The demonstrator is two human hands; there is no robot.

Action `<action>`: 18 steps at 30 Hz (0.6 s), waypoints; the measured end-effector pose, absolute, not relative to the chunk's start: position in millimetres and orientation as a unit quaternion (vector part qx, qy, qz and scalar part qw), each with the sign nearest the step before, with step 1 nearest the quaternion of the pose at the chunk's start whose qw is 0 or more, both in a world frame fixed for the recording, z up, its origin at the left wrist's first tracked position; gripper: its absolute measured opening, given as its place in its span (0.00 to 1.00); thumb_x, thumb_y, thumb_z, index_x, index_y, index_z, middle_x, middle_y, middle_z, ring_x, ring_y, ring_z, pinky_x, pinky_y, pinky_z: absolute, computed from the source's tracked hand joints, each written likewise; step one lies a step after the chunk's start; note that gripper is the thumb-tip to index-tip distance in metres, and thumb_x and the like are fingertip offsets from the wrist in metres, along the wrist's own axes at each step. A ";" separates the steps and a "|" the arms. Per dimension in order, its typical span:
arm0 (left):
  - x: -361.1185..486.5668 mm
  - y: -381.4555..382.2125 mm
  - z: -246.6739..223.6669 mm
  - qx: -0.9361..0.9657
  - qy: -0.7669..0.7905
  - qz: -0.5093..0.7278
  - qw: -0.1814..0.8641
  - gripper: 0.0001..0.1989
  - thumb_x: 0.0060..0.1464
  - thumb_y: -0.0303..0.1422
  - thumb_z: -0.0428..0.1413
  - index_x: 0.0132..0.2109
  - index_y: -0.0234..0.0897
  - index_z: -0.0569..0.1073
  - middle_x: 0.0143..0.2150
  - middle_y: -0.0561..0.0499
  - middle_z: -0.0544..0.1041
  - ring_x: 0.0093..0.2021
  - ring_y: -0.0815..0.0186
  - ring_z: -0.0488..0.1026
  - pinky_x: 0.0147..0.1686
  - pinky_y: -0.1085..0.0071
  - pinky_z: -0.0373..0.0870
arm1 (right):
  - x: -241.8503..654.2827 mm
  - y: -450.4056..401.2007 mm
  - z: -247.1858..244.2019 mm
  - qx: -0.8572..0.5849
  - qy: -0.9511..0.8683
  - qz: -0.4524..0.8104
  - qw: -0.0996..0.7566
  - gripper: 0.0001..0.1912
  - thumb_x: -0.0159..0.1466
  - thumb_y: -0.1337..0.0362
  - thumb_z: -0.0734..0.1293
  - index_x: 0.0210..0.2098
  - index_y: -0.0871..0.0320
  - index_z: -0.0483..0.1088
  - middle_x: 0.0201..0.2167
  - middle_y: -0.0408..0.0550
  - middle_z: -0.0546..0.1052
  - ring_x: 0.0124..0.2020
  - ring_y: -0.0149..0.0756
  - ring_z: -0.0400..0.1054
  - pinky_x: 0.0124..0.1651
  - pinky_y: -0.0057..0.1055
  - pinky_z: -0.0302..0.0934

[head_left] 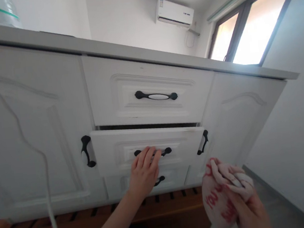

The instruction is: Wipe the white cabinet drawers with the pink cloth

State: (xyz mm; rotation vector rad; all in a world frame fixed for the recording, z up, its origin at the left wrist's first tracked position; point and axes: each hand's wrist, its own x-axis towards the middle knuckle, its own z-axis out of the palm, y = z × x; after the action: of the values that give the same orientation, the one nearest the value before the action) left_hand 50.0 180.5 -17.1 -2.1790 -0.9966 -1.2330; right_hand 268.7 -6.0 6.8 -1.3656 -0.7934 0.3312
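My left hand (144,171) has its fingers hooked over the black drawer handle (168,151) of the middle drawer (105,148). This drawer stands slightly pulled out, with a dark gap along its top edge; its inside is hidden. In my right hand (252,210), at the lower right, a crumpled pale pink cloth (215,203) with red lettering is bunched up and hangs down in front of the cabinet. Above the middle drawer, the top drawer (105,93) is closed. Partly behind my left hand is the lower drawer's handle (161,179).
Cabinet doors with black handles flank the drawers, the left door (34,142) and the right door (232,119). A white cable (46,177) hangs at the left. Below is a slatted wooden surface (176,208). A clear container (0,14) stands on the countertop (122,49).
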 end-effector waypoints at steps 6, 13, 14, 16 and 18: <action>58.0 201.9 -13.4 -0.791 -0.376 -0.426 0.225 0.25 0.60 0.31 0.52 0.64 0.44 0.65 0.64 0.51 0.71 0.65 0.58 0.63 0.62 0.61 0.53 | 272.9 57.3 78.1 -0.580 -0.546 -0.133 0.590 0.17 0.63 0.60 0.66 0.51 0.51 0.72 0.53 0.51 0.71 0.57 0.45 0.65 0.61 0.50 0.57; 39.2 171.3 -30.1 -0.808 -0.396 -0.402 0.172 0.34 0.59 0.28 0.51 0.71 0.43 0.52 0.73 0.45 0.54 0.72 0.56 0.51 0.63 0.61 0.59 | 306.8 123.7 92.0 -0.516 -0.631 -0.435 0.384 0.20 0.63 0.76 0.61 0.51 0.53 0.74 0.49 0.50 0.78 0.50 0.43 0.68 0.54 0.44 0.61; 33.5 163.0 -46.7 -0.805 -0.397 -0.410 0.165 0.34 0.59 0.28 0.51 0.70 0.42 0.52 0.73 0.45 0.55 0.72 0.56 0.52 0.63 0.61 0.60 | 309.8 129.7 90.6 -0.520 -0.634 -0.437 0.370 0.20 0.63 0.77 0.61 0.50 0.54 0.75 0.48 0.50 0.79 0.50 0.43 0.69 0.54 0.44 0.62; 23.6 143.9 -94.4 -0.799 -0.416 -0.409 0.144 0.34 0.59 0.26 0.50 0.70 0.45 0.53 0.71 0.46 0.59 0.69 0.58 0.57 0.63 0.62 0.62 | 313.0 137.3 86.8 -0.525 -0.643 -0.426 0.361 0.20 0.63 0.77 0.61 0.49 0.55 0.75 0.48 0.50 0.79 0.51 0.43 0.69 0.53 0.43 0.63; 17.7 120.8 -153.1 -0.817 -0.448 -0.355 0.078 0.34 0.58 0.26 0.51 0.70 0.45 0.55 0.71 0.46 0.60 0.68 0.58 0.60 0.62 0.63 0.65 | 313.4 140.3 82.5 -0.523 -0.644 -0.416 0.373 0.19 0.63 0.75 0.62 0.50 0.55 0.75 0.49 0.51 0.79 0.51 0.43 0.70 0.53 0.43 0.64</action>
State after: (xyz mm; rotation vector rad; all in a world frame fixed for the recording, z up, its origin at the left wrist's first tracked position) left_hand 17.7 120.8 -153.1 -2.4463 -1.3400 -1.0630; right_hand 313.4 140.3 82.5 -1.3405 -1.6488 -1.0645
